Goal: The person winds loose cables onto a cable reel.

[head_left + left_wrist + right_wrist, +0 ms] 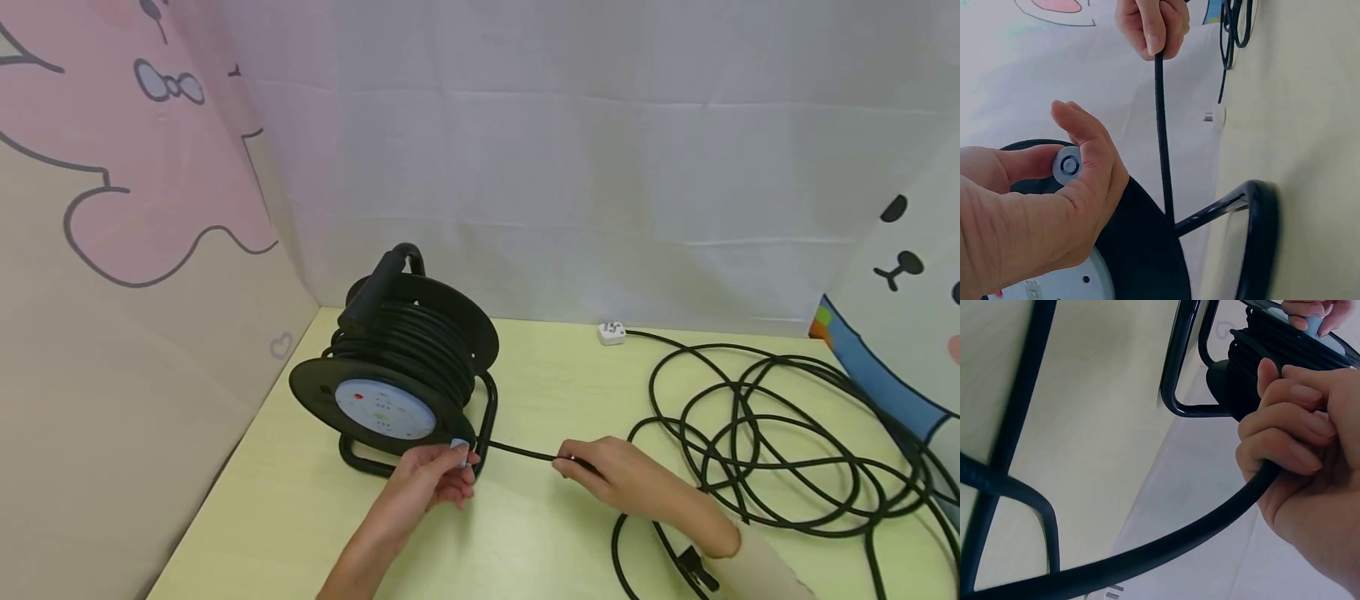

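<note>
A black cable reel [405, 358] stands on the left of the table, with black cable wound round its drum and a pale socket panel [385, 408] on its front face. My left hand [435, 479] pinches the small grey knob [1067, 165] on the reel's front disc between thumb and finger. To the right, my right hand [618, 475] grips the black cable [521, 451], its fingers curled round it. From that hand the cable runs straight to the reel in the head view, while its loose side hangs in a curve in the right wrist view.
Loose loops of cable [795, 454] spread over the right side of the table. A white plug [611, 333] lies near the back edge. A small black piece [697, 568] lies by the right sleeve. The reel's tubular frame [491, 408] rests on the table; cloth walls stand behind and at the sides.
</note>
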`<move>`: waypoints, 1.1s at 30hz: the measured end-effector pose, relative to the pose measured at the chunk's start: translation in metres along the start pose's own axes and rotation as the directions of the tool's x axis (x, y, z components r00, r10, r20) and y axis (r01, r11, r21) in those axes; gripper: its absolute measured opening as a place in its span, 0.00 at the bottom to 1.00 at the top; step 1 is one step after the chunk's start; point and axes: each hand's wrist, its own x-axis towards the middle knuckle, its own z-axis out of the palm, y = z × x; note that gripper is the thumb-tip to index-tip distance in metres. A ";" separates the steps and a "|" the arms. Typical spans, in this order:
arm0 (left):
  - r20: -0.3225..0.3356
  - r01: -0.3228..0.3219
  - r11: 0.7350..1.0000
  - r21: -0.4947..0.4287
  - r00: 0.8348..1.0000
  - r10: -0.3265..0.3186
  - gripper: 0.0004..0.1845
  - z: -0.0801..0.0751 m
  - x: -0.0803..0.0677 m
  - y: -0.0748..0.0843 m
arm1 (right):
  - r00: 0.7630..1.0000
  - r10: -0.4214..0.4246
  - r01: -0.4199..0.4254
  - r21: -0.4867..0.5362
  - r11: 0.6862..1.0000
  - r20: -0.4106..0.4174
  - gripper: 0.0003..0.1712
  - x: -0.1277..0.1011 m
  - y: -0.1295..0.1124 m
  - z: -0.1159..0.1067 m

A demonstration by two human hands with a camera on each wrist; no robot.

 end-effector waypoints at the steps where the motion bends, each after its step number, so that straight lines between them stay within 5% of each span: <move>1: 0.005 0.007 1.000 -0.011 1.000 -0.007 0.16 -0.001 0.001 -0.002 | 1.000 0.016 -0.016 0.004 1.000 0.016 0.12 0.000 0.000 0.001; 11: -0.047 0.045 0.996 -0.081 0.998 -0.049 0.19 -0.015 0.007 -0.025 | 0.997 0.068 -0.069 0.021 0.997 0.037 0.14 -0.008 0.004 -0.004; 23: -0.169 0.049 0.999 -0.022 0.984 -0.052 0.18 -0.032 0.007 -0.035 | 0.981 0.184 -0.188 -0.071 0.980 -0.054 0.16 -0.047 0.011 -0.049; 33: -0.258 0.063 0.998 -0.011 0.964 -0.063 0.18 -0.054 0.007 -0.043 | 0.954 0.215 -0.242 -0.111 0.964 -0.210 0.18 -0.091 0.018 -0.076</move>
